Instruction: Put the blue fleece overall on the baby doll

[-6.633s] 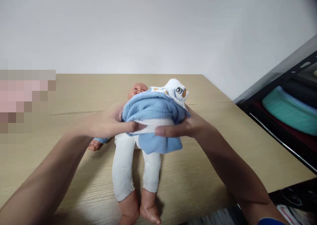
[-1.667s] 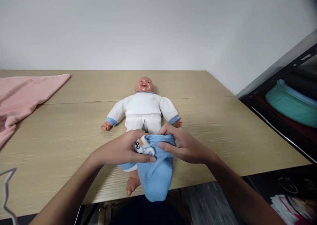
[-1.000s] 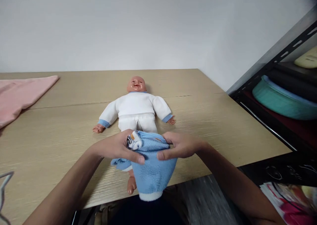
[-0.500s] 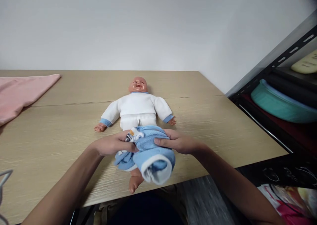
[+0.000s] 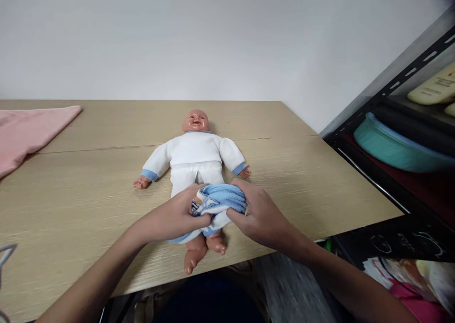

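A baby doll in a white long-sleeved top and white trousers lies on its back, feet toward me. Over its lower legs I hold a bunched blue and white terry garment with a printed patch on its left side. My left hand pinches the left edge, thumb in front and fingers behind. On the right edge, my right hand grips the cloth the same way. Both bare doll feet show below the garment. Folds and my hands hide the shins, and I cannot tell whether the cloth encircles a leg.
A wooden table lies under the doll, against a pale wall. At the left is a pink cloth. A black metal rack on the right holds a teal basin and a cream bottle. Several packages are at the lower right.
The garment's rolled opening has turned from facing me to facing up, and the cloth is gathered tighter. My right hand has tilted over it. The doll's second foot has come into view.
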`<state>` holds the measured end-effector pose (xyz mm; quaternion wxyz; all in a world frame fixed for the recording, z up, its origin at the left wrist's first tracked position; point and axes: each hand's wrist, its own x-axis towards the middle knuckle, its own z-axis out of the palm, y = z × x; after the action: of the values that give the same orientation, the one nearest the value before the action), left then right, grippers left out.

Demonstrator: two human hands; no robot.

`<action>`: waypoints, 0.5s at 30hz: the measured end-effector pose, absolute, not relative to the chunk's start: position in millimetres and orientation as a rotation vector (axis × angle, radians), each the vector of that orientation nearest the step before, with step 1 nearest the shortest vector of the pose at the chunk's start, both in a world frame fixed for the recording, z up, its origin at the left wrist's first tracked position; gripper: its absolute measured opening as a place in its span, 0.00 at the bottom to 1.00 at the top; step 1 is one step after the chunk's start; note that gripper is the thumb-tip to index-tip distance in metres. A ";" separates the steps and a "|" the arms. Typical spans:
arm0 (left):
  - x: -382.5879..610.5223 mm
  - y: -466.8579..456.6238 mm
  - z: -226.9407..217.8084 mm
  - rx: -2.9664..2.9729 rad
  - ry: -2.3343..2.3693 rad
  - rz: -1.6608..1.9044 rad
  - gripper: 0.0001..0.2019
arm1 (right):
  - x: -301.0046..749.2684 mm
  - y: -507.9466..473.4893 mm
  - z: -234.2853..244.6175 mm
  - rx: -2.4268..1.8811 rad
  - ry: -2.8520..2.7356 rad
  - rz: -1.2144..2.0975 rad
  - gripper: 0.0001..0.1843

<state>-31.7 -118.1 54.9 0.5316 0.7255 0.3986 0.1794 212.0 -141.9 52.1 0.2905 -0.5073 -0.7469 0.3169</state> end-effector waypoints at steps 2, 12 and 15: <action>-30.7 -118.6 54.9 1.774 0.935 0.453 0.11 | 212.5 -143.3 52.4 -1.454 -2.017 0.741 0.12; -29.9 -117.7 52.4 1.861 0.937 0.234 0.14 | 222.2 -153.1 35.7 -1.383 -2.004 1.419 0.14; -27.9 -116.6 53.3 1.947 0.912 0.163 0.16 | 222.0 -159.6 24.9 -1.407 -1.942 1.501 0.17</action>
<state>-27.9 -116.6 53.3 0.4730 0.7956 0.3726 0.0667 222.0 -159.6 24.9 0.1555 -0.4913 -0.6782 0.5239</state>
